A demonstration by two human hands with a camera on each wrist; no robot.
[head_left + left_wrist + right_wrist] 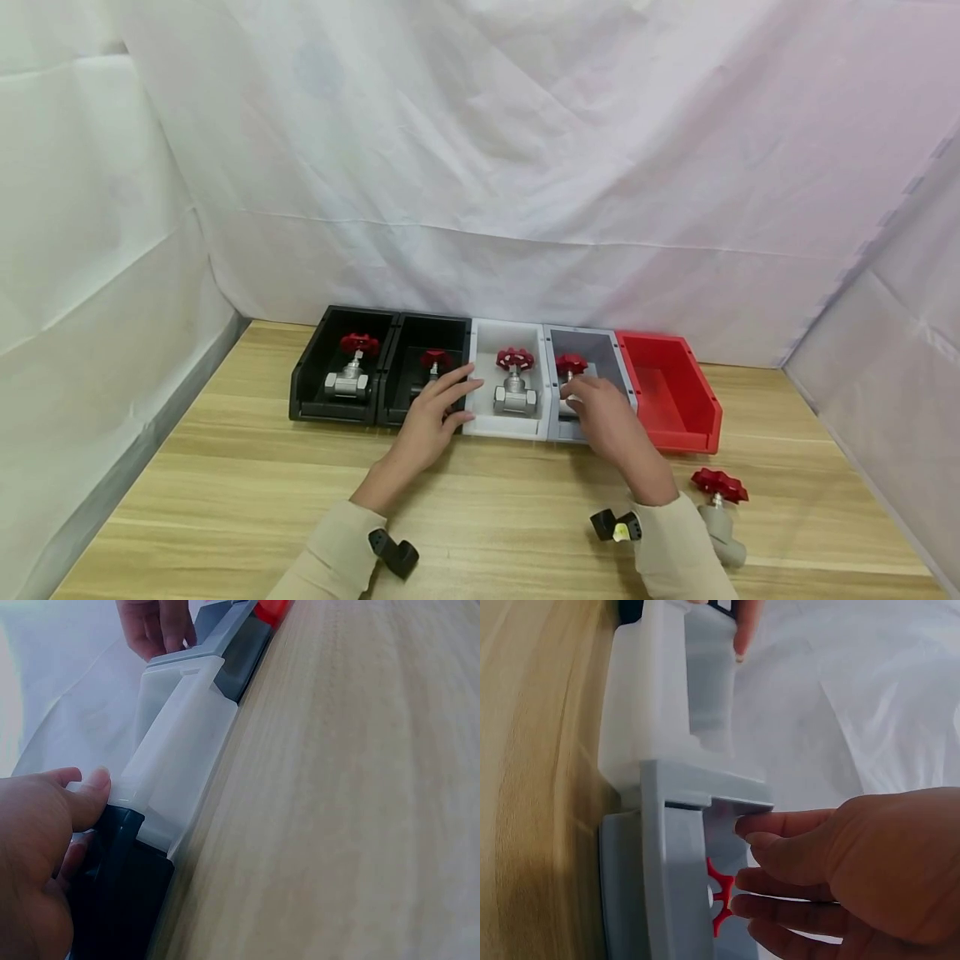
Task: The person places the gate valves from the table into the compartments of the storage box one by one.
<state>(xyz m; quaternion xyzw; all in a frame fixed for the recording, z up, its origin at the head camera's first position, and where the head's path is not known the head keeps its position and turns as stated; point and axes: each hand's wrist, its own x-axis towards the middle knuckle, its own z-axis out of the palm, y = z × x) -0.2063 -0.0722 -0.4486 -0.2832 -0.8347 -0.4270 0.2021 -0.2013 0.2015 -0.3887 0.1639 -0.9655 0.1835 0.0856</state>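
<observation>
My left hand [429,421] lies over the second black bin [401,333]; thumb and fingertips rest at the rim it shares with the white bin [507,332]. Inside that black bin stands a partly covered valve with a red handwheel [435,358]. My right hand [611,421] reaches into the grey bin [603,346], fingers loosely bent beside a valve with a red handwheel [572,364]. In the right wrist view, the fingertips [742,904] are close to the red handwheel [721,896]; contact is unclear. A silver valve [515,392] stands upright in the white bin.
At the row's left end, a black bin [303,379] holds another silver valve [348,379] with a red handwheel. A red bin [663,392] forms the right end. On the wooden table [480,517], a grey valve [720,521] lies near my right sleeve. White cloth [525,167] hangs behind.
</observation>
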